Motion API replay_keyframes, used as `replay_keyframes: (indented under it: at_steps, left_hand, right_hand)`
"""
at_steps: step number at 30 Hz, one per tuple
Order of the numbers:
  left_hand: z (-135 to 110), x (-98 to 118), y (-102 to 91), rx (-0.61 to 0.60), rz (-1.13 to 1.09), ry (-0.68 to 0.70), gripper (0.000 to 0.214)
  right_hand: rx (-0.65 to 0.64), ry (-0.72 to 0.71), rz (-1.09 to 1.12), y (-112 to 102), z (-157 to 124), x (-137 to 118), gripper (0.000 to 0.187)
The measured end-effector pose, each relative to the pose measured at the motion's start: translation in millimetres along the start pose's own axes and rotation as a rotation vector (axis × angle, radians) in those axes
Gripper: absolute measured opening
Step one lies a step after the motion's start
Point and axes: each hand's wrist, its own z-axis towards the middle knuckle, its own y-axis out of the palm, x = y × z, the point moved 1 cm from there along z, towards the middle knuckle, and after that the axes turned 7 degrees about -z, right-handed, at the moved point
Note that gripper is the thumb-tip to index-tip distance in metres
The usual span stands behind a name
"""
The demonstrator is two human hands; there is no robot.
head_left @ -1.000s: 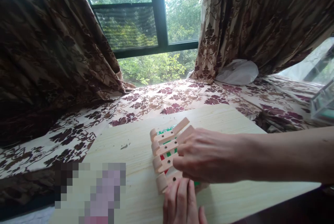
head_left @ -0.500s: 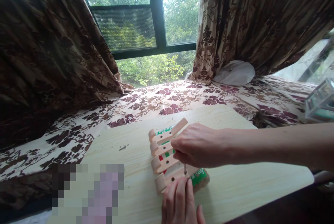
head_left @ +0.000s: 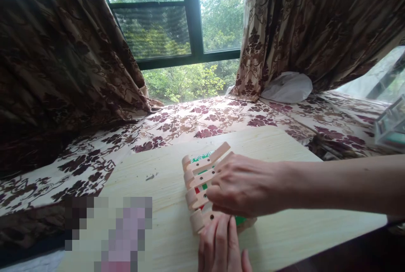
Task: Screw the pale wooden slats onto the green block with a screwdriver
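Several pale wooden pieces with rounded ends and dark screw holes lie in a row across a package with green and red print. From the near side, my left hand lays its outstretched fingers on the nearest wooden piece, thumb apart. My right hand is closed in a fist above the row, knuckles up. Half a second ago a thin metal shaft showed below that fist at a hole; now the fist covers the tool.
The pale wood-grain table carries small dark crumbs. Behind it lies a floral cloth below a window with floral curtains. A white plastic bag and a clear box are at the right. A patch at lower left is pixelated.
My right fist has come lower and nearer, turning so that it hides the tool's shaft and the hole. My left hand stays on the nearest wooden piece. The view has shifted slightly.
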Motion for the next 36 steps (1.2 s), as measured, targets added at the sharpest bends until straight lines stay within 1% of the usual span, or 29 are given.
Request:
replay_keyframes:
  at_steps: [4,6,7,9,12,14,16,17,18,20,24,26,27,29,30,32,34,36]
  left_hand:
    - [1,1,-0.9,-0.005,0.014,-0.006,0.031]
    - [2,1,-1.5,-0.004,0.021,-0.004,0.031]
    - [3,1,-1.7,-0.003,0.021,-0.001,0.031]
    - [3,1,-1.9,0.003,0.024,0.002,0.031]
    - [3,2,-1.6,0.006,0.013,-0.005,0.031]
    - [2,2,-1.1,0.004,0.012,-0.007,0.029]
    - [1,2,-0.4,0.006,0.017,-0.012,0.028]
    - [1,2,-0.2,0.009,0.017,-0.017,0.028]
    - [1,2,0.0,0.010,0.011,-0.021,0.029]
    - [2,2,0.1,0.012,-0.002,-0.024,0.030]
    - [2,2,-0.6,0.009,-0.006,-0.004,0.032]
    - [2,2,-1.1,0.003,-0.007,0.004,0.033]
    - [2,1,-1.4,-0.001,-0.003,0.004,0.033]
    - [1,1,-1.7,-0.006,0.007,0.000,0.033]
    - [1,1,-1.7,-0.007,0.012,0.000,0.033]
    - [2,1,-1.7,-0.006,0.015,0.000,0.033]
    - [2,1,-1.4,-0.004,0.010,-0.006,0.033]
    - [3,2,-1.0,0.003,0.003,-0.017,0.032]
  right_hand:
    - [-0.085,0.329,0.009,6,6,7,0.024]
    - [-0.099,0.401,-0.003,5,7,10,0.025]
    - [-0.105,0.398,-0.008,3,8,11,0.024]
    - [-0.107,0.302,-0.011,-2,7,10,0.021]
    - [-0.059,0.043,-0.017,-9,3,6,0.019]
    - [-0.028,-0.104,-0.029,-10,0,3,0.020]
    - [-0.011,-0.168,-0.036,-6,-1,2,0.022]
    - [-0.004,-0.163,-0.035,-3,-2,2,0.023]
    - [0.000,-0.129,-0.031,0,-1,3,0.024]
    - [-0.004,0.004,-0.016,6,0,7,0.025]
    - [-0.027,0.384,-0.008,16,2,16,0.031]
    - [-0.025,0.482,-0.024,16,2,18,0.033]
    - [-0.032,0.492,-0.035,15,2,17,0.034]
    - [-0.063,0.440,-0.054,9,1,14,0.032]
    - [-0.076,0.388,-0.057,5,0,12,0.030]
    - [-0.078,0.253,-0.051,-4,-1,7,0.022]
    - [-0.052,0.092,-0.058,-10,-3,3,0.015]
    - [-0.028,-0.043,-0.088,-11,-5,1,0.016]
